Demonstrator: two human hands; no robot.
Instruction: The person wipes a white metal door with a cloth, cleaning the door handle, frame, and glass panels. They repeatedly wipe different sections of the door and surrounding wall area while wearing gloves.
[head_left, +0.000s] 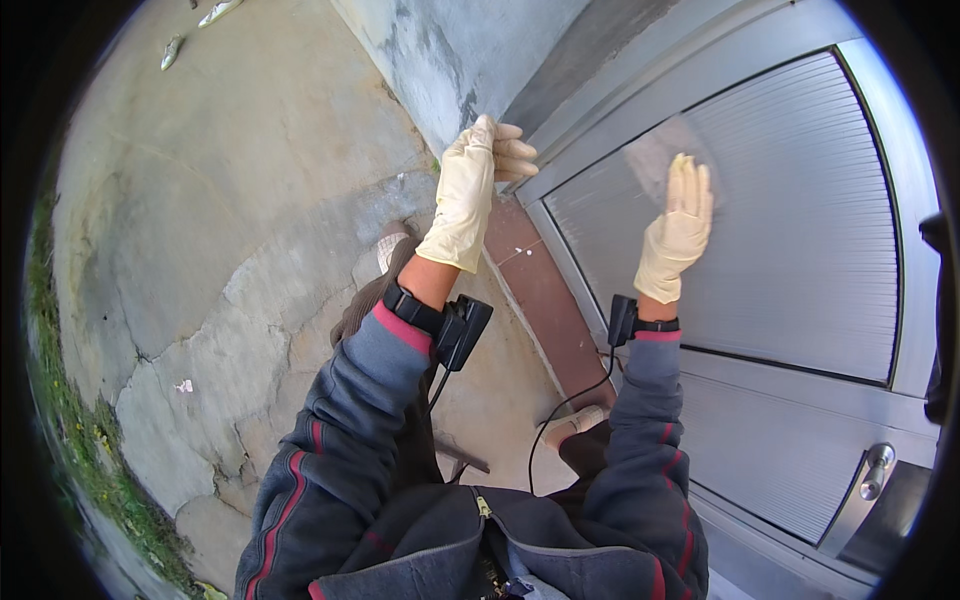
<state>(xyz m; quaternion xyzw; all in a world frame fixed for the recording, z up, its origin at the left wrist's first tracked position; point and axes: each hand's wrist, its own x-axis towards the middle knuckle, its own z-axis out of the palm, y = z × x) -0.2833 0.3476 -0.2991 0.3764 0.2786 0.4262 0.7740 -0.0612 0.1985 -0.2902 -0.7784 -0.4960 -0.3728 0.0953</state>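
My left hand (480, 180), in a pale latex glove, is raised by the corner of a grey-blue plastered wall (435, 45), its fingers extended to the right. Nothing shows in its grasp. My right hand (677, 217), gloved alike, is held up over the ribbed panel (787, 225) of a metal door, fingers straight and close together, with nothing visible in it. Whether it touches the panel I cannot tell. A blurred pale patch (660, 150) lies just beyond its fingertips; it may be a reflection. Black straps with small box-like devices (466, 330) circle both wrists.
A door handle (876, 472) is at the lower right. A reddish sill (536, 285) runs along the door's foot. Cracked concrete (225, 262) spreads at left, edged by grass (97, 465). Shoes (172, 52) show at the top left. A cable (544, 427) hangs from the right wrist device.
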